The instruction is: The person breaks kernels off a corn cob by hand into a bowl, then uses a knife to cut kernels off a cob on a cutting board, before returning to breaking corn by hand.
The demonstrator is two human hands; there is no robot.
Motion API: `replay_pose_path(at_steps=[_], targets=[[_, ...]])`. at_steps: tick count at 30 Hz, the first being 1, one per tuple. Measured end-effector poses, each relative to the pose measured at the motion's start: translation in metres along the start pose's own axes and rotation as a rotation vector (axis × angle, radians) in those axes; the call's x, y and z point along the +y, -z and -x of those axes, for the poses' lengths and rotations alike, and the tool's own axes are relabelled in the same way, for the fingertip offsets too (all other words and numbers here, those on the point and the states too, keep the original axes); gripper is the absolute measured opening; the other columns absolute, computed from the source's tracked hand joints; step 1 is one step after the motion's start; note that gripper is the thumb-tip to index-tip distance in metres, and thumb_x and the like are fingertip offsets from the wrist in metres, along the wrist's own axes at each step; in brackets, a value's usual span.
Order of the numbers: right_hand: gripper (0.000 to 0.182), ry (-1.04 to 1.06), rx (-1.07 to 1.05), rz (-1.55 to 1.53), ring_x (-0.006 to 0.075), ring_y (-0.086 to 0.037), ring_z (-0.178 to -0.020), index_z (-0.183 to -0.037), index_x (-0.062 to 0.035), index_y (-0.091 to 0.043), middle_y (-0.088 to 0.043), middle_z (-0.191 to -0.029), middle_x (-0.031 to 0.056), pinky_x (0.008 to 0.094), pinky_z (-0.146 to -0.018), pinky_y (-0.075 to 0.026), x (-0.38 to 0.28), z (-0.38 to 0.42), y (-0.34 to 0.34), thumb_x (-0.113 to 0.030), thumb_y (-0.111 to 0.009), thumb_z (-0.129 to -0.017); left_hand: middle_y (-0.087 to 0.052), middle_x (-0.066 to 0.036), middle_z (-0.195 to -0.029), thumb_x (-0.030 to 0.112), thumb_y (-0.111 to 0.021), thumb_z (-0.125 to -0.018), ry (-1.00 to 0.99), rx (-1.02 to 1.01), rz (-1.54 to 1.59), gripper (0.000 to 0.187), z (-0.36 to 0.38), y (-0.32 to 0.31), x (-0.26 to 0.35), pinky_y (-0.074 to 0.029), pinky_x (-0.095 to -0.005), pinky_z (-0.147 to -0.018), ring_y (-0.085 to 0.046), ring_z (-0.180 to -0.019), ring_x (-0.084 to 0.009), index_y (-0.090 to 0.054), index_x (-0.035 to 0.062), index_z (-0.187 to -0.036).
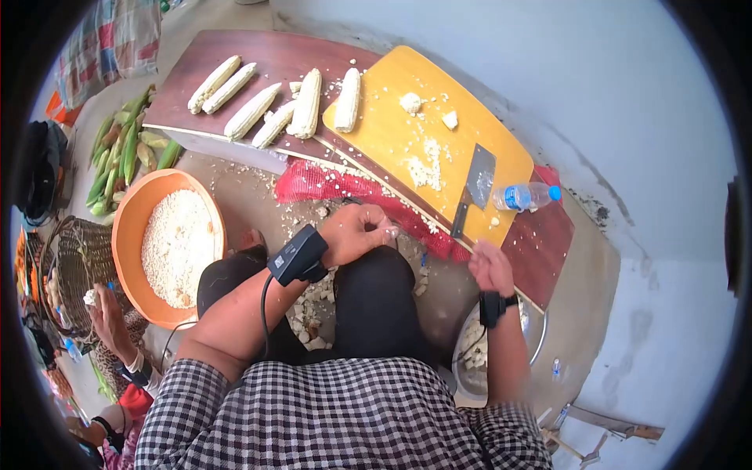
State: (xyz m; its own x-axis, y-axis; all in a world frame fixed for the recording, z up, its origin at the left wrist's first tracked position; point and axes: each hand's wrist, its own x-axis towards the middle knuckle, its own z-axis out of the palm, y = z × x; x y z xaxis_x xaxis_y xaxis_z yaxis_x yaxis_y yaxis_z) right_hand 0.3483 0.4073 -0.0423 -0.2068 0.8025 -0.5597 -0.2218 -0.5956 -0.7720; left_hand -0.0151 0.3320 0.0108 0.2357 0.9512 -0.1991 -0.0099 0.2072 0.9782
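My left hand (359, 233) is over my left knee, thumb and fingers pinched together. Whatever is between them is too small to name. Just off the front edge of the yellow cutting board (384, 94), my right hand (492, 268) has its fingers curled in, and its inside is hidden. Beside it a cleaver (478, 184) lies flat on the board, its dark handle toward me and not in my grip. Loose white kernels (424, 166) and small corn chunks (410, 103) are scattered on the board. One husked corn cob (347, 100) lies at its left end.
Several husked cobs (252, 112) lie on the red-brown table (188, 70). A water bottle (526, 196) rests at the board's right. On the floor are an orange basin (125, 227) of kernels, unhusked corn (117, 160) and a metal bowl (470, 384). Another person's hand (111, 323) is at left.
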Motion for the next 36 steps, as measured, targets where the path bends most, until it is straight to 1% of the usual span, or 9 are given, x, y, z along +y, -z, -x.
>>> replay_pose_path(at_steps=[3, 7, 12, 18, 22, 24, 28, 32, 36], targets=[[0.019, 0.121, -0.122, 0.194, 0.0126, -0.056, -0.071, -0.106, -0.0043, -0.055, -0.059, -0.086, 0.0046, 0.0261, -0.058, -0.047, -0.034, -0.069, -0.056, -0.014, -0.055, -0.09, -0.06, -0.003, -0.064, 0.017, -0.06, -0.087, -0.009, 0.025, -0.111, 0.025, 0.0, 0.007, 0.003, -0.041, -0.0265, -0.06, -0.052, -0.063, -0.009, -0.063, 0.0037, -0.067], [0.02, 0.373, 0.037, 0.597, 0.0114, -0.057, -0.074, -0.107, -0.003, -0.054, -0.059, -0.088, 0.0037, 0.0256, -0.059, -0.047, -0.066, -0.159, -0.105, -0.009, -0.054, -0.088, -0.063, -0.005, -0.083, 0.006, -0.052, -0.086, 0.052, 0.062, 0.023, 0.013, 0.001, 0.016, 0.009, -0.043, -0.0266, -0.075, -0.057, -0.081, -0.0117, -0.064, 0.0022, -0.091], [0.042, 0.846, 0.271, 1.161, 0.0229, -0.06, -0.087, -0.116, -0.0034, -0.051, -0.059, -0.104, 0.0104, 0.0324, -0.076, -0.049, -0.088, -0.25, -0.118, -0.006, -0.063, -0.076, -0.058, -0.008, -0.112, -0.008, -0.04, -0.08, -0.018, 0.193, 0.156, 0.044, 0.007, 0.028, 0.004, -0.038, -0.0299, -0.096, -0.053, -0.11, -0.0176, -0.052, 0.0012, -0.121], [0.057, 1.049, 0.11, 1.548, 0.032, -0.045, -0.116, -0.126, -0.0109, -0.046, -0.045, -0.13, 0.0136, 0.0433, -0.094, -0.041, -0.09, -0.28, -0.175, -0.011, -0.067, -0.073, -0.061, -0.009, -0.108, -0.005, -0.045, -0.083, 0.157, 0.214, 0.471, 0.035, 0.012, 0.038, -0.005, -0.041, -0.0316, -0.095, -0.056, -0.105, -0.0178, -0.054, -0.0027, -0.117], [0.062, 0.677, 0.378, 1.831, 0.0356, -0.044, -0.118, -0.13, -0.0191, -0.043, -0.043, -0.133, 0.0112, 0.0482, -0.097, -0.038, -0.094, -0.268, -0.197, -0.015, -0.066, -0.073, -0.062, -0.01, -0.104, 0.002, -0.049, -0.087, 0.172, 0.254, 0.546, 0.028, 0.016, 0.041, -0.008, -0.044, -0.0309, -0.091, -0.059, -0.099, -0.0174, -0.055, -0.0037, -0.114], [0.055, 0.485, 0.227, 1.856, 0.0388, -0.045, -0.115, -0.127, -0.0184, -0.049, -0.044, -0.129, 0.0136, 0.0465, -0.096, -0.04, -0.088, -0.305, -0.16, -0.011, -0.062, -0.074, -0.063, -0.01, -0.102, 0.004, -0.05, -0.088, 0.184, 0.296, 0.611, 0.026, 0.018, 0.042, -0.008, -0.045, -0.0304, -0.089, -0.059, -0.096, -0.0172, -0.056, -0.0032, -0.113], [0.038, 0.76, 0.166, 1.644, 0.0361, -0.051, -0.108, -0.11, -0.0109, -0.059, -0.05, -0.116, 0.0161, 0.0399, -0.091, -0.043, -0.076, -0.312, -0.126, 0.001, -0.054, -0.074, -0.063, -0.01, -0.099, 0.005, -0.051, -0.088, 0.192, 0.346, 0.686, 0.025, 0.021, 0.042, -0.009, -0.045, -0.0302, -0.087, -0.06, -0.092, -0.0172, -0.056, -0.0031, -0.111], [0.032, 0.804, 0.25, 1.502, 0.0292, -0.057, -0.099, -0.104, -0.0066, -0.058, -0.055, -0.107, 0.0146, 0.0358, -0.087, -0.045, -0.074, -0.28, -0.118, 0.002, -0.059, -0.073, -0.063, -0.009, -0.098, 0.007, -0.053, -0.089, 0.159, 0.35, 0.742, 0.025, 0.023, 0.039, -0.009, -0.045, -0.0298, -0.086, -0.06, -0.091, -0.017, -0.056, -0.0025, -0.111], [0.031, 0.401, -0.163, 0.638, 0.0225, -0.058, -0.098, -0.113, -0.0027, -0.051, -0.057, -0.11, 0.0103, 0.0316, -0.084, -0.047, -0.076, -0.216, -0.124, 0.001, -0.054, -0.082, -0.064, -0.008, -0.097, 0.009, -0.055, -0.089, 0.118, 0.36, 0.703, 0.025, 0.027, 0.035, -0.007, -0.045, -0.0295, -0.086, -0.06, -0.092, -0.0171, -0.056, -0.0023, -0.111]])
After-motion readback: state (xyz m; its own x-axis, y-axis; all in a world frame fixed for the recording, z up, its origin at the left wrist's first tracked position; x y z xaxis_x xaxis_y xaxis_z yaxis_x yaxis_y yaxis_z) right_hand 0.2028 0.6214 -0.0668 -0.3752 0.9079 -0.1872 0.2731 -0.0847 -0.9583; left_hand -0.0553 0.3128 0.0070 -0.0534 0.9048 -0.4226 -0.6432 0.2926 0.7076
